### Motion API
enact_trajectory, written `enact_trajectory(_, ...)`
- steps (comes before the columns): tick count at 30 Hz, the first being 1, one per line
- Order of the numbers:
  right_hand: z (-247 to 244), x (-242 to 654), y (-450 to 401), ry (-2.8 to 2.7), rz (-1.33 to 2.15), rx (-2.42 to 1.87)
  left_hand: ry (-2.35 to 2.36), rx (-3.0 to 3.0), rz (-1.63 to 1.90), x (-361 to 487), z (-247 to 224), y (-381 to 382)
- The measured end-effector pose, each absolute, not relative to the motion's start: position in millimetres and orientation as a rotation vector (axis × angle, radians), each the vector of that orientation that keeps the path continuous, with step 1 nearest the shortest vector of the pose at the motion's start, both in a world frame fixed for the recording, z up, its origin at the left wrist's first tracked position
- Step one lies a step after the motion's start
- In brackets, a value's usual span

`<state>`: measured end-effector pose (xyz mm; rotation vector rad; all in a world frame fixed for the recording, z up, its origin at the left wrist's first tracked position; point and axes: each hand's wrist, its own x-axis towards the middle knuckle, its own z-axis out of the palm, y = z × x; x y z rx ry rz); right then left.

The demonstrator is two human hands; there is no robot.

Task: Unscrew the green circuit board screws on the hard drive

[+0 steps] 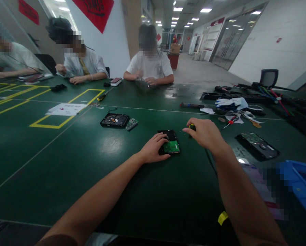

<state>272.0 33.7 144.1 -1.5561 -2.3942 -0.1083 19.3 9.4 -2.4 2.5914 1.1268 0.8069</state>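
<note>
Forearms [98, 198] foremost | drive [172, 147] partly under left hand [153, 149] | tool [192, 126] in right hand [205, 133]

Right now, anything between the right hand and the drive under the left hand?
Nothing visible blocks the right hand from the drive's near side. Only the left hand is in the way, covering part of the drive's left side.

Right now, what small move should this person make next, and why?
Probably bring the right hand, with its yellow-and-black tool handle, leftward over the black rectangular hard drive bearing a green circuit board: the left hand steadies that drive, while the tool handle is apart from it, to its right.
</note>
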Motion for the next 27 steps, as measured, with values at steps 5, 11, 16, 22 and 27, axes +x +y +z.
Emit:
enact_trajectory(5,142.1,266.7,33.6,-2.331,-0.159,-1.537,1.148,2.584,0.789,18.6,-5.7,8.1)
enact_trajectory(11,133.6,266.7,40.5,-2.403,-0.033,-1.454,1.158,2.569,0.793,18.7,-7.7,8.9)
enact_trajectory(16,139.0,270.4,38.7,-2.412,0.081,-1.411,1.157,2.572,0.794,20.6,-9.1,10.0)
enact_trajectory(22,141.0,252.1,31.4,-2.227,0.054,-1.328,1.147,2.573,0.802,20.5,-10.2,10.7)
enact_trajectory(27,132.4,243.3,32.7,-2.267,0.081,-1.256,1.141,2.586,0.818,20.1,-8.1,10.0)
